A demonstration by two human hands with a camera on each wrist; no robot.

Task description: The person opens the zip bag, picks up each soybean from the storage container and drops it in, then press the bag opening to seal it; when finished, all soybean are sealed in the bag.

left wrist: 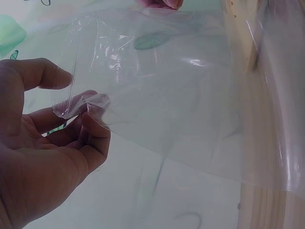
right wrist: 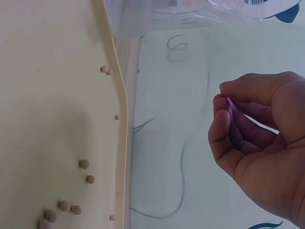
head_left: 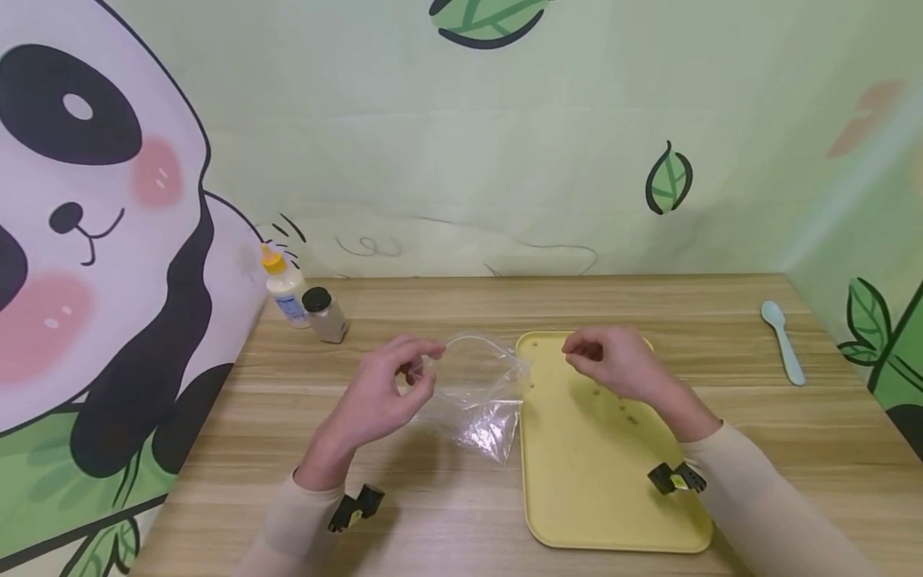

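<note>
My left hand [head_left: 389, 393] holds a clear plastic bag [head_left: 490, 429] by its edge. In the left wrist view, crumpled film of the bag [left wrist: 143, 81] is gathered at the curled fingers, and the thumb lies near its edge. Over the upper part of a yellow tray [head_left: 577, 481] is my right hand [head_left: 613, 361], to the right of the bag. Its fingers [right wrist: 221, 126] are curled with the tips close to the thumb, and nothing shows between them. Several small brown balls [right wrist: 85, 164] lie scattered on the tray, partly behind the right hand in the head view.
At the back left of the wooden table [head_left: 447, 521] stand a white glue bottle [head_left: 288, 296] with a yellow nozzle and a small jar [head_left: 328, 320] with a black lid. A pale blue spoon [head_left: 783, 343] lies to the right of the tray. A painted wall borders the table.
</note>
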